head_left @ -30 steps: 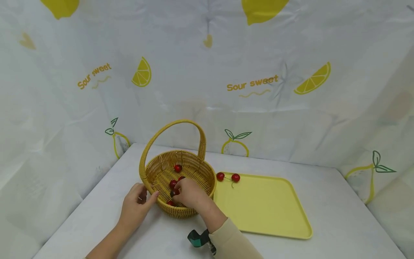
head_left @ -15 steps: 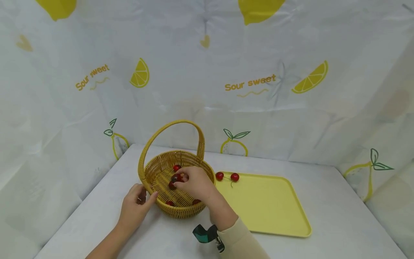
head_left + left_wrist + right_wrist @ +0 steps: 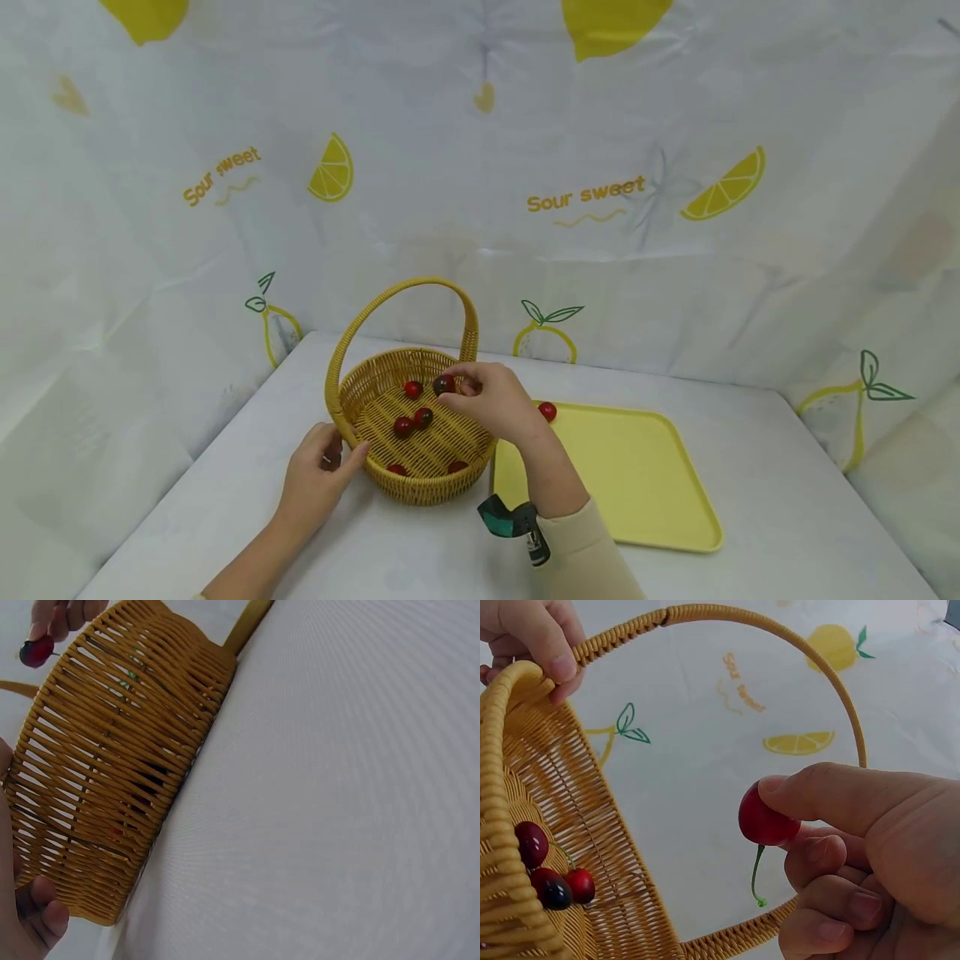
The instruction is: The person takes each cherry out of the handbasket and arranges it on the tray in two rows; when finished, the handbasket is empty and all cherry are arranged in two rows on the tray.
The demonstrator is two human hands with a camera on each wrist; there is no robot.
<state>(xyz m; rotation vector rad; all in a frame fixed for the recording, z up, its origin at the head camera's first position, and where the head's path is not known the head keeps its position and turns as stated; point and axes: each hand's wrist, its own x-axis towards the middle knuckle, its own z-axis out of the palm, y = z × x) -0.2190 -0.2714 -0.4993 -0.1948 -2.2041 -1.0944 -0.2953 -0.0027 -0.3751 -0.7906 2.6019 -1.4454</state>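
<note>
Left hand (image 3: 315, 471): grips the rim of the basket (image 3: 420, 492) at the left foot of the handle (image 3: 429, 282), with thumb on the rim and fingers curled against the outside.
Basket: upright on the white worktop (image 3: 390, 550), near its far left corner; woven, yellow-brown.
Cherries in the basket (image 3: 402, 427): on the woven bottom, one towards the far wall, two together around the middle, two partly hidden behind the near rim.
Held cherry (image 3: 444, 384): dark red, in the air over the basket's far right part; green stem hanging down in the right wrist view.
Right hand (image 3: 491, 404): pinches the held cherry between thumb and forefinger, with the other fingers curled inward.
Right cuff: beige sleeve (image 3: 592, 550), beside a black-and-green strap (image 3: 510, 518).
Tray (image 3: 622, 475): yellow, flat, between basket and worktop's right edge, bearing a red cherry (image 3: 547, 411) by its far edge, towards the far left corner.
Backdrop (image 3: 420, 125): white, lemon-printed, behind the worktop's far edge.
</note>
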